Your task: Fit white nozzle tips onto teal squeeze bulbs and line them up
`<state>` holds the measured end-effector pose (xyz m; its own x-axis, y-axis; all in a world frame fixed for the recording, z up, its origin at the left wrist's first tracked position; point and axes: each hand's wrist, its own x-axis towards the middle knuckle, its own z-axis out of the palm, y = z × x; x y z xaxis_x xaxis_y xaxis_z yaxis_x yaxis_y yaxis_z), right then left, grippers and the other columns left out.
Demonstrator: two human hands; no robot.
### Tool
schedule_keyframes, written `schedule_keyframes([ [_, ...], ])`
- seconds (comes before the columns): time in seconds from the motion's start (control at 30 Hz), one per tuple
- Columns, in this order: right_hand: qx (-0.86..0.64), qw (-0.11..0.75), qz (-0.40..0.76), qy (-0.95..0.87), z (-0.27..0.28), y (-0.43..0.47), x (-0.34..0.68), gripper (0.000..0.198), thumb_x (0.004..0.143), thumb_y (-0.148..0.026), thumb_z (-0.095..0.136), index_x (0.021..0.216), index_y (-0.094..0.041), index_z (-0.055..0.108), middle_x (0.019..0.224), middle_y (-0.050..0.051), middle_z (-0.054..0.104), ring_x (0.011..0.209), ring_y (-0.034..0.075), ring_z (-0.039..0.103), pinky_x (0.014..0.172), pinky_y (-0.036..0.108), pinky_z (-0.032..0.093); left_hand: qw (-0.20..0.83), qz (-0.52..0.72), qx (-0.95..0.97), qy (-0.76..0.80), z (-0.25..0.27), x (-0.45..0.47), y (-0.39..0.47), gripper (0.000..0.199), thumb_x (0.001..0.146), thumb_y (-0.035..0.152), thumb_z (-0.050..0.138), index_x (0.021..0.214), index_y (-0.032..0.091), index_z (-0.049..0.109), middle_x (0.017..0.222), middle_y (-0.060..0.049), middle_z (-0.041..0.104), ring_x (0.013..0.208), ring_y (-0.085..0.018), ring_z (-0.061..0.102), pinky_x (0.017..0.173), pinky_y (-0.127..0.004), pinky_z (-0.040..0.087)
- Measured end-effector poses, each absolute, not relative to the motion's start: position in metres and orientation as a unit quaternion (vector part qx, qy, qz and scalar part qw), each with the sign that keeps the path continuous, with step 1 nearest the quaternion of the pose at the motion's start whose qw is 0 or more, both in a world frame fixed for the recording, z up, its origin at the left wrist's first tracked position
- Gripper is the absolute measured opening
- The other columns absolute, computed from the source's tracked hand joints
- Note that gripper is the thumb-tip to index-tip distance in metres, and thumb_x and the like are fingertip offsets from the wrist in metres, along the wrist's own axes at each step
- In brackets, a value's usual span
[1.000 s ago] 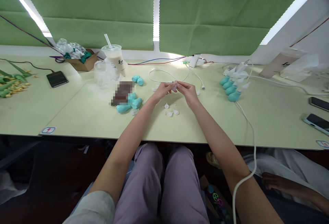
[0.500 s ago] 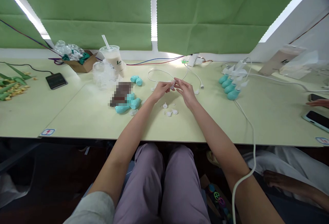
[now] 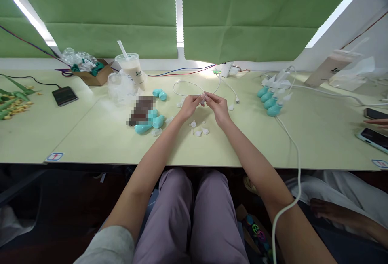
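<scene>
My left hand (image 3: 189,107) and right hand (image 3: 218,105) pinch a small translucent white plastic piece (image 3: 203,99) at my twelve o'clock; from it, rounded white plastic tabs (image 3: 198,133) lie on the pale-green bench (image 3: 115,142) at six, turquoise bulb-shaped pieces (image 3: 269,102) at three.

To the right of the right hand (image 3: 220,108), the counter (image 3: 251,138) offers a wide bare lane up to the teal bulbs (image 3: 274,109). A thick cable (image 3: 299,171) crosses its far side and hangs over the near edge. White parts (image 3: 198,133) obstruct the space just below; left of the left hand (image 3: 190,106), teal pieces (image 3: 158,121) block low passage.
</scene>
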<state>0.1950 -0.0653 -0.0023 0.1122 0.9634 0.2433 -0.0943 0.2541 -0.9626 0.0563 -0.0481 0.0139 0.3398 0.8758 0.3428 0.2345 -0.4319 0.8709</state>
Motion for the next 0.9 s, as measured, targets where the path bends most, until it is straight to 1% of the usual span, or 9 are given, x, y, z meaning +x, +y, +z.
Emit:
schedule_keyframes([
  [0.17, -0.444, 0.6, 0.445, -0.495, 0.002, -0.067, 0.196, 0.037, 0.066, -0.048, 0.07, 0.094, -0.025, 0.071, 0.106, 0.002, 0.07, 0.104, 0.02, 0.061, 0.09, 0.036, 0.048, 0.382, 0.431, 0.723, 0.381, 0.014, 0.057, -0.048, 0.048, 0.085, 0.054, 0.041, 0.061, 0.015, 0.056, 0.059, -0.001, 0.047, 0.06, -0.012, 0.039, 0.063, -0.027, 0.031],
  [0.27, -0.446, 0.589, 0.445, -0.506, 0.003, -0.067, 0.197, 0.034, 0.07, -0.048, 0.067, 0.095, -0.025, 0.07, 0.107, 0.002, 0.069, 0.106, 0.02, 0.061, 0.091, 0.037, 0.047, 0.382, 0.429, 0.727, 0.376, 0.015, 0.056, -0.048, 0.047, 0.085, 0.052, 0.041, 0.062, 0.015, 0.058, 0.061, -0.001, 0.049, 0.061, -0.012, 0.041, 0.063, -0.028, 0.032],
  [0.37, -0.435, 0.59, 0.446, -0.514, 0.001, -0.066, 0.198, 0.034, 0.071, -0.048, 0.067, 0.096, -0.026, 0.07, 0.106, 0.002, 0.069, 0.106, 0.02, 0.061, 0.091, 0.038, 0.048, 0.378, 0.425, 0.738, 0.363, 0.017, 0.055, -0.049, 0.048, 0.086, 0.054, 0.041, 0.065, 0.015, 0.06, 0.064, -0.002, 0.053, 0.064, -0.012, 0.043, 0.065, -0.028, 0.033],
  [0.57, -0.409, 0.614, 0.434, -0.516, -0.004, -0.063, 0.198, 0.04, 0.068, -0.053, 0.07, 0.094, -0.023, 0.071, 0.101, 0.004, 0.071, 0.1, 0.02, 0.063, 0.092, 0.038, 0.05, 0.352, 0.408, 0.756, 0.373, 0.017, 0.055, -0.051, 0.053, 0.084, 0.061, 0.039, 0.065, 0.015, 0.059, 0.066, -0.003, 0.055, 0.063, -0.013, 0.042, 0.064, -0.027, 0.032],
  [0.77, -0.414, 0.632, 0.404, -0.515, -0.008, -0.062, 0.196, 0.042, 0.063, -0.055, 0.072, 0.087, -0.02, 0.072, 0.094, 0.005, 0.072, 0.095, 0.022, 0.065, 0.092, 0.039, 0.052, 0.324, 0.412, 0.763, 0.379, 0.012, 0.058, -0.05, 0.054, 0.086, 0.059, 0.039, 0.06, 0.015, 0.056, 0.065, -0.003, 0.055, 0.062, -0.012, 0.043, 0.064, -0.028, 0.031],
  [0.83, -0.415, 0.632, 0.404, -0.515, -0.007, -0.062, 0.197, 0.041, 0.064, -0.054, 0.072, 0.087, -0.02, 0.072, 0.094, 0.006, 0.071, 0.095, 0.022, 0.065, 0.092, 0.039, 0.051, 0.331, 0.415, 0.756, 0.382, 0.01, 0.058, -0.048, 0.054, 0.085, 0.059, 0.039, 0.06, 0.015, 0.057, 0.063, -0.002, 0.054, 0.061, -0.012, 0.041, 0.063, -0.028, 0.031],
  [0.9, -0.414, 0.63, 0.408, -0.515, -0.006, -0.06, 0.198, 0.04, 0.065, -0.053, 0.071, 0.088, -0.02, 0.071, 0.096, 0.007, 0.071, 0.096, 0.021, 0.065, 0.093, 0.039, 0.051, 0.361, 0.414, 0.749, 0.371, 0.011, 0.055, -0.046, 0.054, 0.084, 0.061, 0.04, 0.063, 0.014, 0.059, 0.062, -0.002, 0.052, 0.061, -0.012, 0.039, 0.062, -0.027, 0.031],
])
